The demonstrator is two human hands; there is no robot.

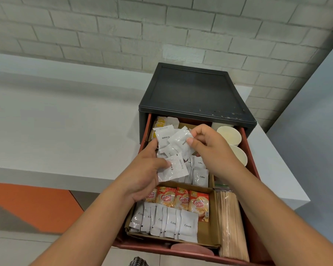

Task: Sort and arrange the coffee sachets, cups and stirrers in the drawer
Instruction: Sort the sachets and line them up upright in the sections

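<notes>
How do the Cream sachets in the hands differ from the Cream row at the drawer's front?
The held sachets are fanned at mixed angles above the drawer, pinched by the left hand and right hand; the front row lies overlapped in its cardboard compartment. Print on the held sachets runs sideways or upside down; the front row's reads upright. Both are white and marked Cream.

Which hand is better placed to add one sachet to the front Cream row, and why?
Right, probably. The right hand pinches a single sachet, ready to carry to the Cream row; the left hand grips a whole bunch and would have to single one out.
</notes>
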